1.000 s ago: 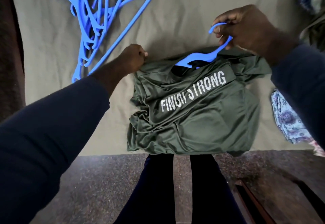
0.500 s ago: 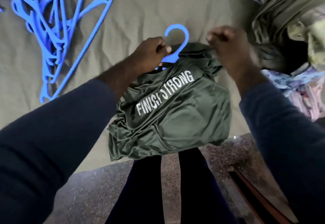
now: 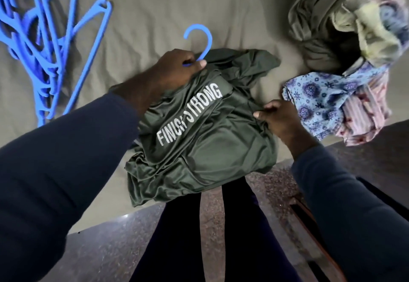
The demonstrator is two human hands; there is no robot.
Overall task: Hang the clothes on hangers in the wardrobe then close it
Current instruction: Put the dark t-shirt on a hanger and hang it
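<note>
- The olive bed sheet [image 3: 221,5] fills the upper frame. The dark green shirt [image 3: 210,144], glossy, creased and printed "FINISH STRONG", lies on it at frame centre, its hem spilling over the near edge.
- I read its long axis as running from the collar at upper centre down to the hem at lower centre.
- A pile of clothes [image 3: 354,38] sits upper right, spare hangers [image 3: 44,49] upper left.
- Of the blue hanger [image 3: 199,36] only the hook shows, poking from the collar towards the top.
- My hands are apart: the left hand [image 3: 174,69] grips the hanger's neck, and the right hand [image 3: 278,118] pinches the shirt's right edge. The left is nearer the hook, so I'd lift from there.
</note>
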